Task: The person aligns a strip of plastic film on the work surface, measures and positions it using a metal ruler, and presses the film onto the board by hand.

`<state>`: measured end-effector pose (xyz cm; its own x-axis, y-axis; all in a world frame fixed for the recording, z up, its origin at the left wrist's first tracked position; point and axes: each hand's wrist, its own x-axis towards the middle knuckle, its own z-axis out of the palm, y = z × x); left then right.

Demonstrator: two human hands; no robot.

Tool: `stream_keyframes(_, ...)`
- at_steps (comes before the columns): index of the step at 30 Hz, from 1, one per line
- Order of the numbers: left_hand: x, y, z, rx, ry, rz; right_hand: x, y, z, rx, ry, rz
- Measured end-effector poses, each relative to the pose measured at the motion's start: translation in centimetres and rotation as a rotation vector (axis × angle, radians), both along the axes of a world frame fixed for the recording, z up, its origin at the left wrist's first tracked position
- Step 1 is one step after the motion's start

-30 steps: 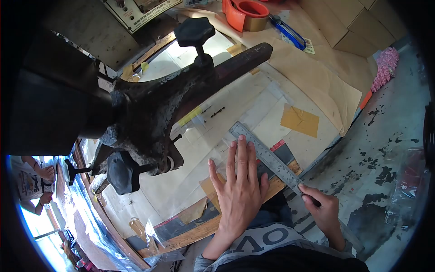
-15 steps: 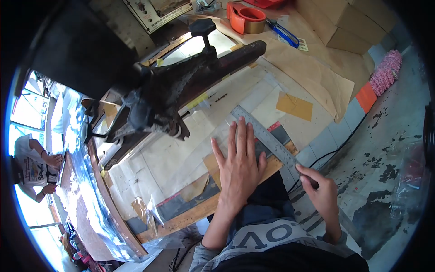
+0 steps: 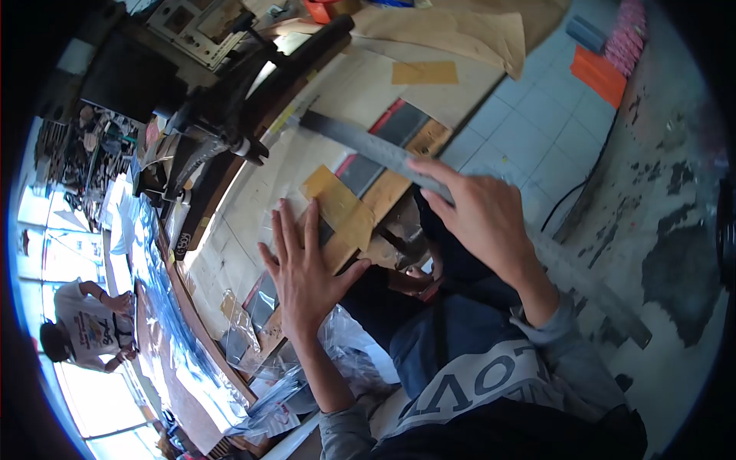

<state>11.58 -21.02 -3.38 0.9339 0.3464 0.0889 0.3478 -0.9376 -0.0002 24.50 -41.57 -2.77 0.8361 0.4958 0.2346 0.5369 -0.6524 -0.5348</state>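
My left hand (image 3: 307, 268) lies with fingers spread on a clear plastic sheet (image 3: 253, 218) at the near edge of the worktable. Its fingertips are beside a piece of yellow-brown tape (image 3: 337, 201). My right hand (image 3: 487, 218) is closed round a long metal ruler (image 3: 368, 146). One end of the ruler reaches over the table, and the other sticks out past my wrist over the floor. Whether the ruler touches the table, I cannot tell. Under it runs a dark strip with a red edge (image 3: 395, 126), along the wooden table edge (image 3: 383, 192).
A black metal machine arm (image 3: 230, 115) spans the table. Brown paper (image 3: 460, 31) and another tape piece (image 3: 424, 73) lie farther back. At left, a person (image 3: 92, 322) stands by a plastic-covered table (image 3: 165, 330). A black cable (image 3: 571, 192) crosses the floor at right.
The view has shifted. My left hand has moved left along the table edge, away from the ruler. My right hand has moved up over the edge with the ruler in it.
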Motion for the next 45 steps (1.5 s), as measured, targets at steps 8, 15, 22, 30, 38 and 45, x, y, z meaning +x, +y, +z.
stream_keyframes(8,-4.8,1.0,-1.8,0.111,-0.07,0.126,2.0,2.7,-1.2,0.005,-0.101,-0.059)
stream_keyframes(15,-5.0,1.1,-2.0,0.139,-0.079,0.122,3.5,5.9,0.7,-0.008,-0.023,-0.043)
stream_keyframes(22,-4.9,1.4,-2.1,0.131,-0.067,0.107,2.9,6.5,2.2,-0.083,-0.014,-0.067)
stream_keyframes(30,-4.9,1.8,-2.2,0.123,-0.043,0.112,2.3,6.6,1.3,-0.047,0.059,-0.083)
stream_keyframes(38,-4.9,1.8,-2.4,0.126,-0.074,0.104,1.6,6.2,-0.5,0.086,0.037,-0.061)
stream_keyframes(45,-4.9,1.5,-2.3,0.13,-0.052,0.136,1.0,6.7,-0.8,0.139,0.004,-0.067)
